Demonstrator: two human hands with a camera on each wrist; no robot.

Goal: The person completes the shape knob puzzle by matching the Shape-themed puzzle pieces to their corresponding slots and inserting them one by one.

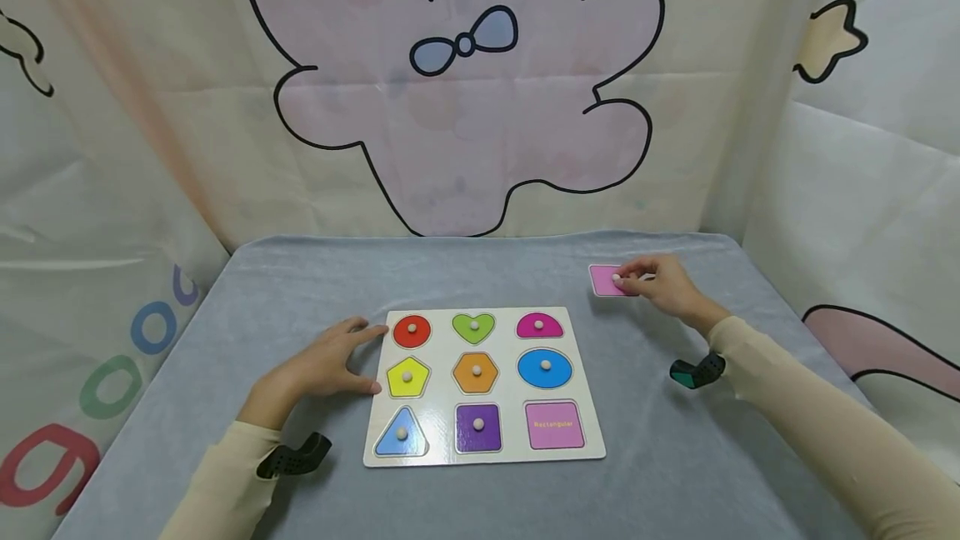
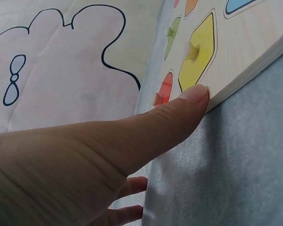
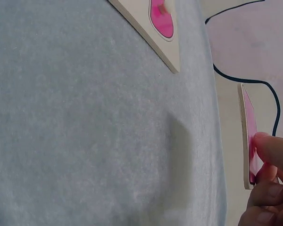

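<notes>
A wooden knob puzzle board [image 1: 441, 432] lies flat on the cloth-covered table. My left hand [image 1: 322, 367] is at its left edge, thumb and fingers spread; in the left wrist view the thumb [image 2: 165, 125] touches the edge near the yellow pentagon [image 2: 200, 54]. Beyond the board's far right corner, my right hand [image 1: 666, 286] pinches a pink rectangular puzzle piece [image 1: 603, 281] by its small knob. The right wrist view shows this piece [image 3: 247, 127] raised off the table, its shadow on the cloth. At the board's near right corner, a pink recess [image 1: 555, 437] reads "Rectangular".
Several knobbed shapes fill the other recesses, among them a red circle [image 1: 405, 340], a blue oval [image 1: 532, 373] and a purple square [image 1: 478, 442]. Grey-blue cloth [image 1: 480, 507] covers the table. Printed curtains [image 1: 465, 123] hang behind and on both sides.
</notes>
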